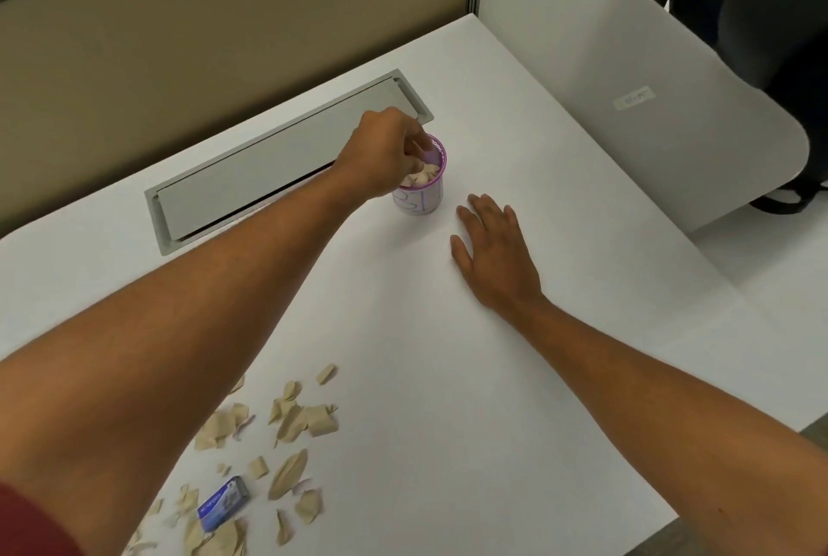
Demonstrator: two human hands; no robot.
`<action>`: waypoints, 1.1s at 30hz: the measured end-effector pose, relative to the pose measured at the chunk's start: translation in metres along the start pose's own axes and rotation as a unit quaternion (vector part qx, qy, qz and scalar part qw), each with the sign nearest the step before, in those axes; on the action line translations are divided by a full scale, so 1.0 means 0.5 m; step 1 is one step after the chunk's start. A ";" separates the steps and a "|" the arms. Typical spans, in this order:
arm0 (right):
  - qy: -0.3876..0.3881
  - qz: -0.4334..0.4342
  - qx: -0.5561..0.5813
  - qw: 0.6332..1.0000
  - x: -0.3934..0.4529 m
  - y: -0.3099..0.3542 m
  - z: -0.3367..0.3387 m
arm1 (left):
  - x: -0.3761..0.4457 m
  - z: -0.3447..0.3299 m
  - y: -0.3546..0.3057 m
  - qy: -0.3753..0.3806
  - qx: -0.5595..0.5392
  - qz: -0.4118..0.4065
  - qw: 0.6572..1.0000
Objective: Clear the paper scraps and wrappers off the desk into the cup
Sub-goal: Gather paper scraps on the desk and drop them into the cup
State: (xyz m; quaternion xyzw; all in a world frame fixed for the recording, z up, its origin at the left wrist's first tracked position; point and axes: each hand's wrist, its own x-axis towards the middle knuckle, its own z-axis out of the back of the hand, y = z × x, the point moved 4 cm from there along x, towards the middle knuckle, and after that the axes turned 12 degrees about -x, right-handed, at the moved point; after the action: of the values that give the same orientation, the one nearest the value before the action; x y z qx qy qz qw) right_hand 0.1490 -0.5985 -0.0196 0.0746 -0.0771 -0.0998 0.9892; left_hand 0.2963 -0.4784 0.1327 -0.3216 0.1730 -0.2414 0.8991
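Many paper scraps [286,421] near blue wrapper [222,503], left hand [385,152] fingers bunched over cup [421,192], right hand [493,251] flat, empty

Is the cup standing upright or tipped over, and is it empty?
Upright and not empty. The cup stands on its base on the desk, mouth up, with tan scraps visible inside near the rim.

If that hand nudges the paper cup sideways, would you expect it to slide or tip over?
The cup looks like thin paper holding only light scraps, so it would probably slide easily on the smooth desk. It stands taller than its narrow base, so a nudge from the left hand at the rim could tip it.
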 end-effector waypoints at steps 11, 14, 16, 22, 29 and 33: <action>-0.070 0.044 0.050 0.995 -0.051 0.046 0.052 | -0.422 0.080 0.195 -0.212 -0.189 0.068 0.956; 0.037 0.067 0.166 0.983 -0.126 0.133 0.071 | -0.605 0.081 0.308 -0.282 -0.147 0.146 0.937; 0.149 0.072 0.228 0.960 -0.180 0.198 0.073 | -0.718 0.079 0.379 -0.320 -0.101 0.195 0.922; 0.316 0.198 0.156 0.915 -0.296 0.393 0.060 | -0.912 0.012 0.508 -0.242 -0.055 0.485 0.838; 0.314 0.200 0.193 0.908 -0.297 0.561 0.031 | -0.877 0.002 0.509 -0.271 -0.187 0.377 0.866; 0.280 0.216 0.198 0.914 -0.266 0.619 0.020 | -0.868 0.037 0.508 -0.286 -0.308 0.292 0.859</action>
State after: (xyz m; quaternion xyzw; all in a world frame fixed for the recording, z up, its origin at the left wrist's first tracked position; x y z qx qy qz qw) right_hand 0.0762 -0.2724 0.0221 0.2751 0.1704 0.1587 0.9328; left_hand 0.0296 -0.0610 0.0460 -0.5714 0.0594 0.2008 0.7935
